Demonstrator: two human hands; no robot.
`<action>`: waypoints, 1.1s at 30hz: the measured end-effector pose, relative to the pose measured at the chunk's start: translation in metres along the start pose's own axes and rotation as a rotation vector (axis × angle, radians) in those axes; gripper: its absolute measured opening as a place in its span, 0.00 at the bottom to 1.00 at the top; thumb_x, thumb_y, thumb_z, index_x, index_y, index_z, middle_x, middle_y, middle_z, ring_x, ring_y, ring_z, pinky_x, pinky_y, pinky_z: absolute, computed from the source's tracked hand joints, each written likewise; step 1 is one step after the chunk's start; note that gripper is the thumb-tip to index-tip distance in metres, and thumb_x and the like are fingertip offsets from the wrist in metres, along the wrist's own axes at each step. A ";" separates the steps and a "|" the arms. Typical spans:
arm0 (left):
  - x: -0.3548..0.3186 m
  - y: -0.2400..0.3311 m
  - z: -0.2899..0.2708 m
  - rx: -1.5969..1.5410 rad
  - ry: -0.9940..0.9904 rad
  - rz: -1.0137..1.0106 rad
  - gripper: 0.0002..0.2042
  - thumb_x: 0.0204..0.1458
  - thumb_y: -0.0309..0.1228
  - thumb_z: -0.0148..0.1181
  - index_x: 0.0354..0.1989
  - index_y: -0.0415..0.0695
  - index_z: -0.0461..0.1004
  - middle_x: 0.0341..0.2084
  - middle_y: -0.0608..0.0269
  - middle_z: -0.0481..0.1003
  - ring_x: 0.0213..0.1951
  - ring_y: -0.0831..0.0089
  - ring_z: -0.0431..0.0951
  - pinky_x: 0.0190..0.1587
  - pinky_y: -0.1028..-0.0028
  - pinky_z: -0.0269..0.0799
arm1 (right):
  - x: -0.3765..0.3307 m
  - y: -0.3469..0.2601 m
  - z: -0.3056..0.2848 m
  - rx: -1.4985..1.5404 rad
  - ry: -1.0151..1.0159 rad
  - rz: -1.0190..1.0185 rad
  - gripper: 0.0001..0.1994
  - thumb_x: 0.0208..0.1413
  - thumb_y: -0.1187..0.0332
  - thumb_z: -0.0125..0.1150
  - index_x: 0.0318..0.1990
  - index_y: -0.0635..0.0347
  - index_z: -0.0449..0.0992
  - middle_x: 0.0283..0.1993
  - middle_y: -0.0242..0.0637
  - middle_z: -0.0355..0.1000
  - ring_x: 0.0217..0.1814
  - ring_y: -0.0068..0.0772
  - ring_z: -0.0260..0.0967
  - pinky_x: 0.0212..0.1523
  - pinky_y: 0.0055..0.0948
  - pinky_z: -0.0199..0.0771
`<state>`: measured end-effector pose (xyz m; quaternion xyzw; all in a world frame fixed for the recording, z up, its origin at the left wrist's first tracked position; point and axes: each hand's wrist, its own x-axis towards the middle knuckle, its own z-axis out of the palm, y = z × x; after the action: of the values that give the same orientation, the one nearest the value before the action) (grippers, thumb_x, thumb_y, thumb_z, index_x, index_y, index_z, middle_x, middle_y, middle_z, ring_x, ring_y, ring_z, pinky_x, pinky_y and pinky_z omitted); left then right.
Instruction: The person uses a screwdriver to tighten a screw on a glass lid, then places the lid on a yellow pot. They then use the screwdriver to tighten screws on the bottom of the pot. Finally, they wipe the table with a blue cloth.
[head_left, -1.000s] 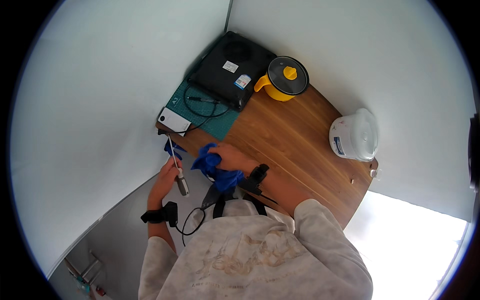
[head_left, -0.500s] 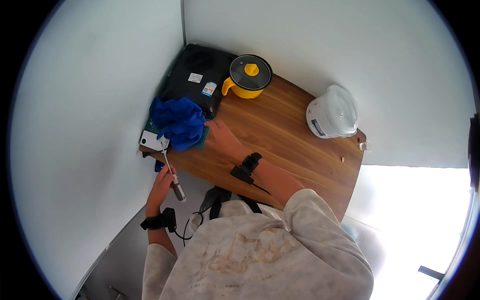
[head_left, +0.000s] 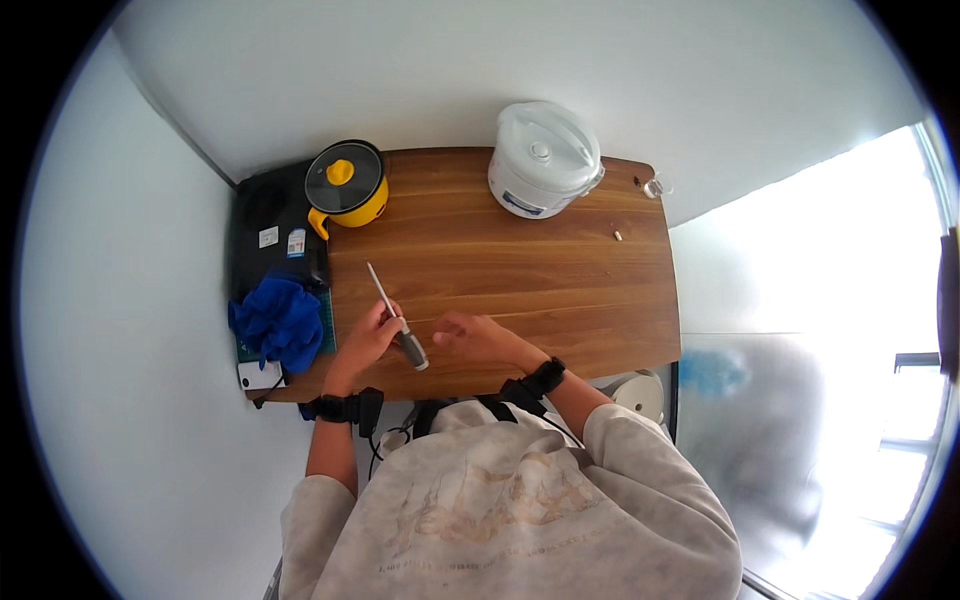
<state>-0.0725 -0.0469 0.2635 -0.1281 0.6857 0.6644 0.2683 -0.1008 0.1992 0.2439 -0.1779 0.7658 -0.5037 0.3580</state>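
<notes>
My left hand [head_left: 366, 346] is closed around a screwdriver [head_left: 411, 350] with a grey handle and a long metal shaft. The shaft points up and away over the wooden table, and the handle end sticks out toward my right hand. My right hand [head_left: 482, 338] is a short way right of the handle, apart from it. Its fingers are loosely bent and separated, with nothing visible in them.
On the table [head_left: 450, 270], a blue cloth [head_left: 283, 325] lies at the left beside a white phone [head_left: 262, 376] and a black case [head_left: 275, 220]. A yellow pot [head_left: 362, 208] and a white rice cooker [head_left: 545, 165] stand at the back. A tiny light piece [head_left: 618, 236] lies right.
My view has turned right. My left hand has brought the screwdriver from the table's left front corner over the tabletop. My right hand has come away from the blue cloth.
</notes>
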 end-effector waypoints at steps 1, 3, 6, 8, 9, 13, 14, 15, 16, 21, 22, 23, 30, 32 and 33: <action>0.013 0.005 0.016 0.022 -0.067 0.027 0.05 0.62 0.31 0.50 0.42 0.44 0.66 0.32 0.66 0.72 0.36 0.77 0.76 0.38 0.72 0.77 | -0.009 0.005 -0.003 0.014 0.025 -0.009 0.19 0.61 0.56 0.62 0.53 0.59 0.74 0.43 0.48 0.80 0.45 0.45 0.79 0.47 0.37 0.77; 0.039 0.015 0.046 0.089 -0.188 0.060 0.05 0.62 0.30 0.50 0.43 0.44 0.66 0.34 0.66 0.72 0.37 0.75 0.77 0.40 0.71 0.79 | -0.023 0.012 -0.019 0.006 0.046 0.012 0.20 0.61 0.56 0.61 0.54 0.60 0.73 0.44 0.48 0.80 0.46 0.44 0.79 0.48 0.36 0.77; 0.060 0.039 0.078 0.119 -0.247 0.030 0.06 0.63 0.31 0.50 0.44 0.43 0.66 0.34 0.65 0.72 0.38 0.73 0.78 0.41 0.71 0.79 | -0.038 0.000 -0.061 0.012 0.017 0.051 0.21 0.61 0.56 0.62 0.54 0.60 0.73 0.42 0.48 0.79 0.45 0.47 0.79 0.46 0.37 0.77; 0.066 0.041 0.094 0.071 -0.227 0.047 0.08 0.64 0.34 0.50 0.43 0.43 0.66 0.33 0.65 0.73 0.36 0.75 0.78 0.40 0.71 0.77 | -0.048 0.010 -0.086 0.068 0.112 -0.032 0.21 0.59 0.56 0.64 0.53 0.59 0.74 0.38 0.48 0.80 0.40 0.51 0.78 0.42 0.39 0.77; 0.069 0.043 0.097 0.073 -0.196 0.013 0.07 0.64 0.34 0.49 0.43 0.44 0.67 0.33 0.66 0.73 0.36 0.75 0.77 0.40 0.71 0.77 | -0.046 0.020 -0.106 -0.037 0.183 -0.076 0.20 0.58 0.56 0.64 0.53 0.59 0.74 0.37 0.48 0.79 0.40 0.53 0.78 0.41 0.39 0.77; 0.073 0.040 0.091 0.101 -0.082 -0.103 0.06 0.64 0.34 0.46 0.43 0.47 0.67 0.34 0.68 0.71 0.36 0.77 0.75 0.40 0.72 0.75 | -0.019 0.020 -0.216 -0.383 0.406 0.004 0.19 0.56 0.59 0.63 0.52 0.58 0.73 0.37 0.46 0.79 0.42 0.54 0.77 0.43 0.45 0.77; 0.069 0.032 0.082 0.128 -0.057 -0.103 0.06 0.64 0.34 0.45 0.43 0.48 0.67 0.34 0.69 0.70 0.35 0.77 0.74 0.39 0.72 0.74 | -0.012 0.014 -0.237 -0.431 0.509 0.024 0.19 0.56 0.59 0.63 0.51 0.58 0.72 0.38 0.46 0.79 0.43 0.53 0.77 0.44 0.47 0.76; 0.066 0.026 0.075 0.135 -0.023 -0.102 0.07 0.64 0.36 0.46 0.43 0.48 0.68 0.34 0.68 0.71 0.35 0.77 0.74 0.39 0.72 0.74 | 0.000 0.018 -0.261 -0.476 0.584 0.010 0.18 0.57 0.60 0.62 0.51 0.58 0.72 0.38 0.46 0.79 0.44 0.52 0.77 0.45 0.47 0.75; 0.060 0.017 0.067 0.138 0.013 -0.102 0.09 0.65 0.37 0.46 0.42 0.47 0.68 0.33 0.68 0.71 0.35 0.76 0.73 0.39 0.72 0.73 | 0.014 0.023 -0.284 -0.520 0.655 -0.003 0.18 0.57 0.60 0.62 0.51 0.58 0.71 0.38 0.46 0.79 0.46 0.52 0.76 0.46 0.48 0.75; 0.003 -0.008 0.031 0.065 0.210 -0.167 0.10 0.64 0.39 0.45 0.43 0.48 0.69 0.34 0.69 0.71 0.37 0.77 0.72 0.40 0.72 0.71 | 0.069 0.012 -0.334 -0.763 0.722 0.118 0.20 0.56 0.61 0.64 0.53 0.57 0.70 0.50 0.54 0.73 0.53 0.57 0.73 0.53 0.49 0.75; -0.009 -0.018 0.024 -0.048 0.258 -0.198 0.09 0.63 0.39 0.45 0.43 0.49 0.69 0.34 0.69 0.71 0.37 0.77 0.73 0.40 0.73 0.71 | 0.074 0.012 -0.334 -0.784 0.682 0.121 0.20 0.55 0.61 0.65 0.53 0.58 0.70 0.49 0.54 0.73 0.53 0.57 0.73 0.53 0.49 0.75; -0.019 -0.022 0.021 -0.073 0.307 -0.193 0.09 0.62 0.38 0.45 0.43 0.50 0.68 0.33 0.70 0.70 0.36 0.77 0.73 0.40 0.72 0.72 | 0.080 0.014 -0.335 -0.808 0.646 0.128 0.20 0.54 0.62 0.66 0.52 0.58 0.70 0.49 0.54 0.74 0.52 0.57 0.73 0.52 0.48 0.75; -0.063 -0.033 0.000 -0.202 0.448 -0.176 0.08 0.61 0.38 0.46 0.44 0.52 0.67 0.32 0.69 0.70 0.35 0.74 0.77 0.39 0.71 0.73 | 0.096 0.043 -0.348 -0.855 0.628 0.009 0.17 0.53 0.66 0.66 0.47 0.63 0.72 0.42 0.53 0.76 0.50 0.56 0.73 0.51 0.48 0.74; -0.067 -0.021 0.000 -0.195 0.458 -0.199 0.08 0.61 0.38 0.45 0.43 0.51 0.66 0.32 0.68 0.70 0.34 0.73 0.78 0.39 0.71 0.73 | 0.090 0.036 -0.346 -0.884 0.676 -0.011 0.15 0.54 0.67 0.65 0.47 0.64 0.73 0.42 0.53 0.76 0.48 0.56 0.74 0.50 0.48 0.74; -0.067 -0.018 -0.003 -0.192 0.456 -0.176 0.08 0.60 0.37 0.45 0.43 0.51 0.67 0.32 0.68 0.70 0.34 0.70 0.78 0.39 0.69 0.74 | 0.085 0.033 -0.346 -0.878 0.716 -0.028 0.15 0.55 0.68 0.64 0.47 0.65 0.73 0.41 0.54 0.77 0.47 0.56 0.74 0.50 0.48 0.74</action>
<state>-0.0082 -0.0639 0.2845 -0.3587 0.6484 0.6545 0.1500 -0.4073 0.3823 0.2641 -0.1387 0.9746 -0.1714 -0.0384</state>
